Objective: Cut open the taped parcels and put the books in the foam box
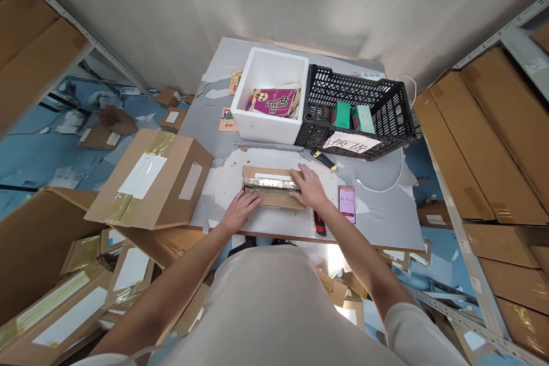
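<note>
A small cardboard box (pixel 274 199) lies on the table in front of me, with shiny packing tape along a lengthwise gap in its top. My left hand (pixel 241 210) holds its near left corner, fingers curled over the edge and thumb hidden. At the right end, my right hand (pixel 309 187) grips the box with its fingers spread over the far and near sides. What is inside the box cannot be made out. Just right of it lies a red and black utility knife (pixel 319 223). A yellow and black cutter (pixel 325 160) rests behind my right hand.
A white foam bin (pixel 266 130) with booklets and a black crate (pixel 390 146) with green boxes stand at the back. A phone (pixel 347 204) lies to the right. A larger taped carton (pixel 175 183) overhangs the table's left side. Shelves of cartons (pixel 472 143) flank the right.
</note>
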`<action>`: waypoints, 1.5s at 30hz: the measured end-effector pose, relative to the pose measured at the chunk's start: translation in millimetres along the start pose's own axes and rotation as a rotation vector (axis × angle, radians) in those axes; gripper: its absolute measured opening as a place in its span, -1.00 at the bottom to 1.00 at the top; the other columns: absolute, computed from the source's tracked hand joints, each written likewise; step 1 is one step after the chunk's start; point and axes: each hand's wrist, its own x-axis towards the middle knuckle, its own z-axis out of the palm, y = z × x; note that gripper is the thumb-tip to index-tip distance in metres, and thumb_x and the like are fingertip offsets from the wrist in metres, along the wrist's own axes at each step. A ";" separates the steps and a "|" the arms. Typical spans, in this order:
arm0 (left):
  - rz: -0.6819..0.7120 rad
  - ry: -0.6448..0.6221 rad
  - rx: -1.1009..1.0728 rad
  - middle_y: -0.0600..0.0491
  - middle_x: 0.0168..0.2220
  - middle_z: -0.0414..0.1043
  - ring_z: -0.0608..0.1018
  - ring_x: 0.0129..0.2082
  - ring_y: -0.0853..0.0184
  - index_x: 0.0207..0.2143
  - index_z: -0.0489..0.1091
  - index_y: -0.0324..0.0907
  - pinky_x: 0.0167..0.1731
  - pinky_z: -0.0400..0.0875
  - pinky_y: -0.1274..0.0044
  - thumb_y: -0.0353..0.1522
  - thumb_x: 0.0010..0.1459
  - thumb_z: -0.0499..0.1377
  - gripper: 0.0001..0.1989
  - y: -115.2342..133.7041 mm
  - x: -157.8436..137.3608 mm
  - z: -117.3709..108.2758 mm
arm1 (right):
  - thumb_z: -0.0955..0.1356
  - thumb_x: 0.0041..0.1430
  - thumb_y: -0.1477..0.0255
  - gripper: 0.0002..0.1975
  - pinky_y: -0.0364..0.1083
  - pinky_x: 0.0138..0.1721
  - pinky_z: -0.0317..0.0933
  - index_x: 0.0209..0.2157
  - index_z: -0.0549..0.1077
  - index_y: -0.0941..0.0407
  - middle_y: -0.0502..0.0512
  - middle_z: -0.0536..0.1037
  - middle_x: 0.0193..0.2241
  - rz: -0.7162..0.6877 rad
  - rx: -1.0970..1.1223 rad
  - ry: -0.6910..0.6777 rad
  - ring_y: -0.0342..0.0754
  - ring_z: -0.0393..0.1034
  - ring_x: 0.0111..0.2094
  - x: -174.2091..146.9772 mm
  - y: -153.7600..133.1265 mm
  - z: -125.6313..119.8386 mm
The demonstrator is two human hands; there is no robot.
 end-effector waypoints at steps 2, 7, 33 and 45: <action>-0.013 0.010 -0.011 -0.05 0.09 0.35 0.36 0.11 0.23 0.14 0.24 -0.06 0.16 0.09 0.17 -0.66 -0.04 -0.13 -0.30 0.4 -0.4 1.6 | 0.27 0.20 0.35 -0.52 0.11 0.14 -0.08 0.13 0.22 0.18 0.34 0.20 0.17 -0.101 -0.049 -0.083 0.16 0.01 0.19 12.5 -5.5 -2.4; -0.011 0.037 -0.040 -0.04 0.08 0.36 0.36 0.10 0.25 0.12 0.27 -0.06 0.15 0.10 0.19 -0.65 -0.01 -0.13 -0.34 1.7 -2.6 5.1 | 0.12 0.31 0.39 -0.69 -0.05 -0.05 0.11 -0.01 0.34 0.12 0.22 0.46 -0.08 -0.050 -0.001 -0.171 0.02 0.31 -0.07 31.6 10.1 -9.7; 0.312 -0.439 0.022 -0.40 0.31 -0.36 -0.21 0.30 -0.09 0.28 -0.41 -0.44 0.20 -0.23 0.15 0.20 -0.46 0.20 0.45 -89.4 94.8 -70.0 | 0.56 -0.32 0.29 -0.17 0.01 -0.07 0.18 0.04 0.29 0.22 0.31 0.50 -0.15 -0.058 -0.154 -0.541 0.16 0.39 -0.14 32.6 -70.4 -2.7; 0.260 -0.495 0.026 -0.39 0.31 -0.45 -0.31 0.30 -0.10 0.28 -0.50 -0.40 0.15 -0.42 0.04 0.18 -0.45 0.19 0.46 -84.2 95.9 -68.5 | 0.26 0.19 0.49 -0.69 0.15 0.08 0.10 -0.03 0.38 0.22 0.37 0.29 0.12 -0.086 -0.119 0.016 0.16 0.12 0.17 -99.2 -89.5 56.1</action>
